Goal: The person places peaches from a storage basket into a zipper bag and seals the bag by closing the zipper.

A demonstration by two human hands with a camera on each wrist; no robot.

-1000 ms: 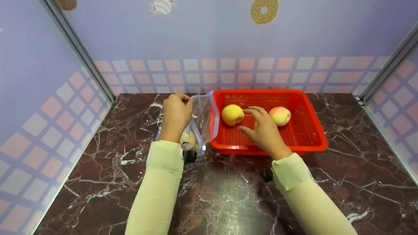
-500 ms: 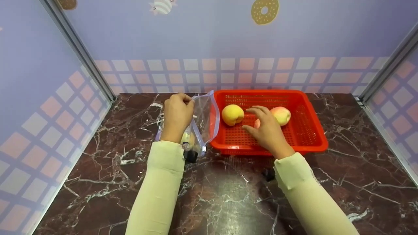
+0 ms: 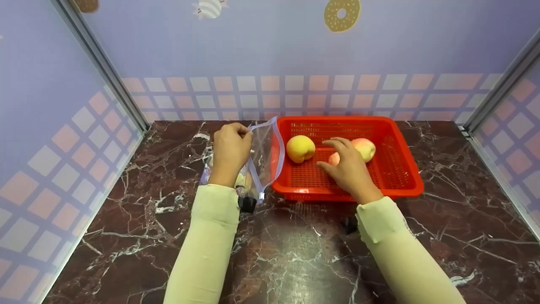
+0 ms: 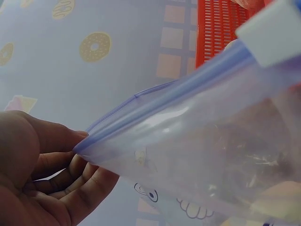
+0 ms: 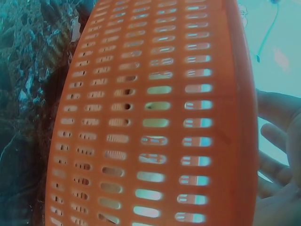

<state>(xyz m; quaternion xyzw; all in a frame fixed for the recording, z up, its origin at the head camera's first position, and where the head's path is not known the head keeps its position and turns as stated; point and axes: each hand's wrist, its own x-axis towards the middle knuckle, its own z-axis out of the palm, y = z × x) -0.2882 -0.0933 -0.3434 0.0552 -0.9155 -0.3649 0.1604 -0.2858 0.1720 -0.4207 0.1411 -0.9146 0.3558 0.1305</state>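
In the head view my left hand [image 3: 232, 145] pinches the edge of a clear zip bag [image 3: 268, 158] with a lilac rim. The bag's mouth gapes toward the basket, and a pale yellowish thing [image 3: 245, 179] shows in its lower part. The left wrist view shows thumb and fingertips gripping the corner of the bag [image 4: 169, 136], its white slider [image 4: 273, 33] at the other end. My right hand [image 3: 348, 166] hovers over the red basket, thumb and fingers spread apart. A pinkish peach [image 3: 334, 159] lies partly hidden behind it; another peach [image 3: 365, 149] is just beyond. A yellow peach [image 3: 300, 148] lies to the left.
The red slotted plastic basket [image 3: 407, 169] stands on a dark marbled tabletop [image 3: 295, 261], near the back wall. Its slotted side [image 5: 141, 117] fills much of the right wrist view. Patterned panels [image 3: 278, 50] close in the back and both sides.
My right hand has shifted a little to the right, away from the yellow peach, over the pinkish ones. My left hand has barely moved, still pinching the bag.
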